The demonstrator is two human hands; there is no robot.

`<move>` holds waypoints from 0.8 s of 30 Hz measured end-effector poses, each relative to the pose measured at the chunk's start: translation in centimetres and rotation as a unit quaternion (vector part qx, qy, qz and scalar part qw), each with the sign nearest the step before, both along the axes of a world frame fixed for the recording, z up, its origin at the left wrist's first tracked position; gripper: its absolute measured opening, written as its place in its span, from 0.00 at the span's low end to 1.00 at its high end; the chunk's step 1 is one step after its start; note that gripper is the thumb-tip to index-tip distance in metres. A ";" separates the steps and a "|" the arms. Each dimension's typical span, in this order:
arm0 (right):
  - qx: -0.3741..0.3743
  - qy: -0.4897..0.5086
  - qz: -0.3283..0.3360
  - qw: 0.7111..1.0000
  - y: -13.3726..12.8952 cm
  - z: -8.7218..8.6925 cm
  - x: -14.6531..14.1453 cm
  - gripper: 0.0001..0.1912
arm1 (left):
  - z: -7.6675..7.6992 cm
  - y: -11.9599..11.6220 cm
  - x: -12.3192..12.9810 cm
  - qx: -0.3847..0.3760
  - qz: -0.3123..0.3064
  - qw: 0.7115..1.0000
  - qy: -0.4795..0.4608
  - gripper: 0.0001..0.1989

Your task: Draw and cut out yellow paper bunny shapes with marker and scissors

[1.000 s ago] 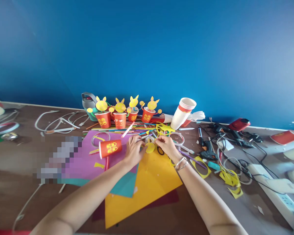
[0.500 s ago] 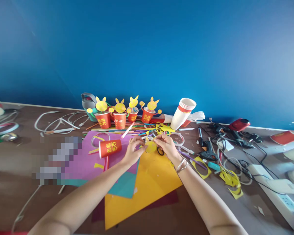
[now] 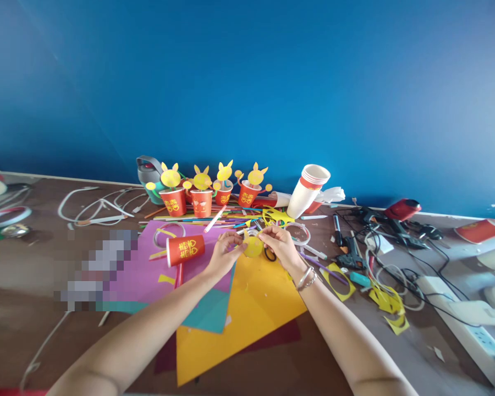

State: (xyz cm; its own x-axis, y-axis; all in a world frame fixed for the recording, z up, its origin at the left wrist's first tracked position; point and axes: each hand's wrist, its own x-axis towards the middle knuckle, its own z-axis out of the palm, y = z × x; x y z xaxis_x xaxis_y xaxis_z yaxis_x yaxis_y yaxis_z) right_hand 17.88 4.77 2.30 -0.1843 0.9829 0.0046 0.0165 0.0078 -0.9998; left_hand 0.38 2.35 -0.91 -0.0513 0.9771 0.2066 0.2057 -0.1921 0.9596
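A round yellow paper cutout (image 3: 253, 247) with a small ear piece at its top is held between my two hands over the orange paper sheet (image 3: 239, 313). My left hand (image 3: 226, 252) pinches its left edge near the ear between thumb and fingers. At its upper right edge, the fingers of my right hand (image 3: 281, 245) are closed on it. Black-handled scissors (image 3: 270, 254) lie just under the right fingertips, partly hidden. Left of my left hand, a red paper cup (image 3: 186, 250) with gold characters lies on its side on a purple sheet (image 3: 138, 275).
Several red cups (image 3: 174, 203) with yellow eared paper faces stand along the blue wall. Coloured sticks (image 3: 198, 221) lie before them. A stack of paper cups (image 3: 307, 192) leans to their right. Glue gun (image 3: 350, 253), yellow scraps (image 3: 338, 283), cables and a power strip (image 3: 457, 313) crowd the right side.
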 end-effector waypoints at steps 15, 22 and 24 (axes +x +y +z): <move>-0.005 0.051 0.022 0.998 0.0 0.0 -0.2 0.15 | 0.0 -0.2 0.3 -0.024 0.013 0.999 -0.041 0.08; 0.028 0.045 0.023 0.998 0.1 -0.8 -0.4 0.17 | -0.2 -0.3 0.3 -0.040 -0.006 0.997 -0.065 0.08; 0.037 0.042 0.019 0.998 -0.1 -0.7 -0.4 0.19 | -0.2 -0.3 0.4 -0.047 -0.008 0.996 -0.071 0.08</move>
